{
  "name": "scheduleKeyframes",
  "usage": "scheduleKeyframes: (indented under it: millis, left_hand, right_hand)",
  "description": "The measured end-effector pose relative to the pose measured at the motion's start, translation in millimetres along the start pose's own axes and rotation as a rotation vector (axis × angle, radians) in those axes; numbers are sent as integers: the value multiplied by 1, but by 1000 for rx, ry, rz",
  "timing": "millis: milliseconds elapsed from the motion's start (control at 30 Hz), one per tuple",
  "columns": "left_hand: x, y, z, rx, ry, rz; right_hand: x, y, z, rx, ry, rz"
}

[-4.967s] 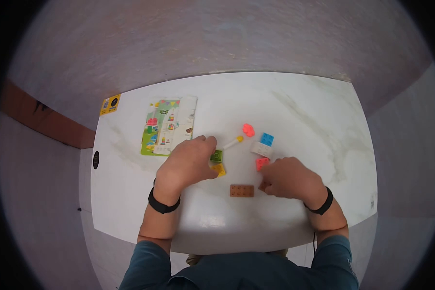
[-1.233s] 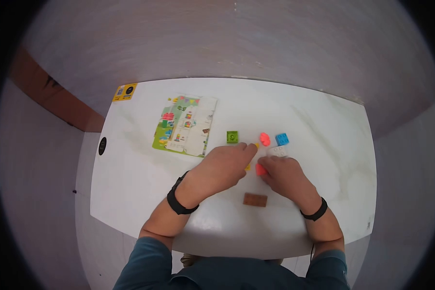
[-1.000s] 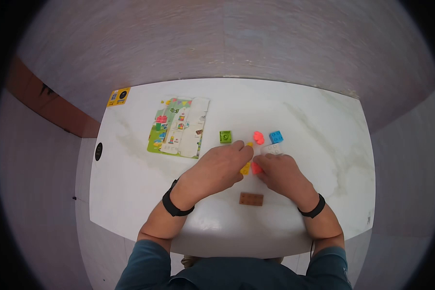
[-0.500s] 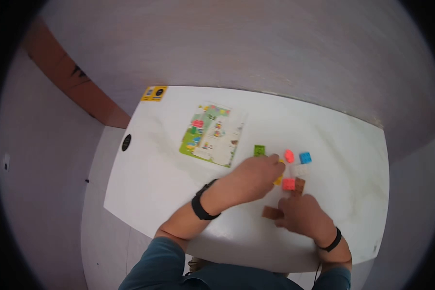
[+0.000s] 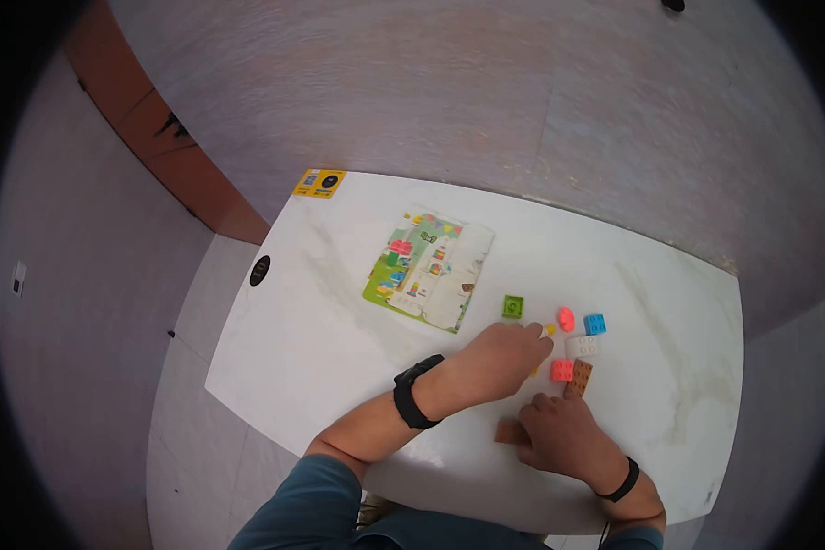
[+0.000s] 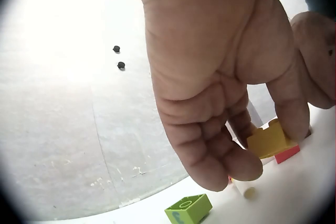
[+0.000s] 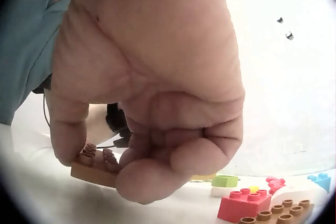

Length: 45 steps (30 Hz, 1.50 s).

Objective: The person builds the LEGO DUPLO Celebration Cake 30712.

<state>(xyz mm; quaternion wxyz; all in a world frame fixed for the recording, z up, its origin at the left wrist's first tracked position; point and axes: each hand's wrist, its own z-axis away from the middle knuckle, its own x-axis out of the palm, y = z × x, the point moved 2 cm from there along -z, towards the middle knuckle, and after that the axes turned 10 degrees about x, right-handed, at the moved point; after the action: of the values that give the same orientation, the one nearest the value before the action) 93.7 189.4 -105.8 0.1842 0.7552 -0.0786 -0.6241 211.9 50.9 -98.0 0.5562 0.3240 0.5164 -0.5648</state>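
Observation:
My left hand point(image 5: 486, 367) pinches a yellow toy brick point(image 6: 270, 141) between thumb and fingers, just above the table. A white stick with a yellow tip point(image 5: 549, 330) lies by its fingertips, partly covered. Closer to the front edge, my right hand point(image 5: 566, 442) grips one end of a brown brick point(image 5: 508, 432), its studs facing up in the right wrist view. Ahead of that hand, a second brown brick point(image 5: 581, 374) lies against a pink brick point(image 5: 562, 370). A white brick point(image 5: 581, 346) lies behind them.
A blue brick point(image 5: 595, 324), a pink flower-shaped piece point(image 5: 566, 319) and an upturned green brick point(image 5: 513, 306) lie farther back. To the left is a picture booklet point(image 5: 426, 275). A yellow label point(image 5: 319, 183) marks the table's back left corner, near the wall.
The head view has swung left, shifting the table rightward. My right hand has left the pink brick, uncovering the second brown brick, and taken the front brown one. The left hand stays by the yellow brick.

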Motion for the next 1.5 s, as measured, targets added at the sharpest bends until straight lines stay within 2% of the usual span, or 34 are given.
scheduleKeyframes:
  millis: [167, 333, 600, 767, 833, 933, 967, 1033, 1067, 1200, 1267, 1300, 1367, 1400, 1467, 1500]
  left_hand:
    - [9, -2, 0, 13, 21, -84]
    - [16, -4, 0, -9, -91, -19]
    - [29, -8, -6, -63, -177, 28]
    - [11, -4, -9, -114, -265, 69]
    - [-5, -8, -7, -167, -230, 113]
    - [-44, -30, 6, -241, -26, 82]
    - [-48, -40, 15, -270, 160, 21]
    - [-66, -51, 21, -419, 242, -32]
    - [-68, -54, 23, -411, 239, -24]
    - [-70, -47, 20, -480, 140, -35]
    - [-61, -36, 14, -401, 50, -18]
    - [-55, -34, 12, -398, 44, -5]
    - [-41, -26, 5, -280, -99, 17]
    - [-37, -21, 2, -276, -101, 22]
    - [-27, -7, -4, -229, -237, 115]
    - [-26, 0, -9, -247, -309, 118]
  right_hand:
    - [3, -4, 3, -1, 34, -42]
    - [21, -2, -2, -15, 9, -17]
    - [19, -4, -2, -2, -29, -1]
    - [21, -3, -1, 12, -29, 4]
    - [23, -2, 0, -16, 25, -38]
    - [20, 0, 2, -57, 72, -73]
    - [22, 1, 2, -36, 71, -77]
    - [25, 1, 1, -59, 71, -58]
    - [26, 2, 1, -48, 69, -58]
    - [29, 3, -1, -59, 84, -69]
    - [29, 0, 0, -42, 76, -69]
    - [26, -2, -1, -10, 11, -46]
    - [26, 1, 1, 27, -57, -25]
    - [27, 3, 1, 9, -55, -47]
    - [20, 7, 3, -3, -55, -69]
    - [12, 10, 5, 3, -116, -71]
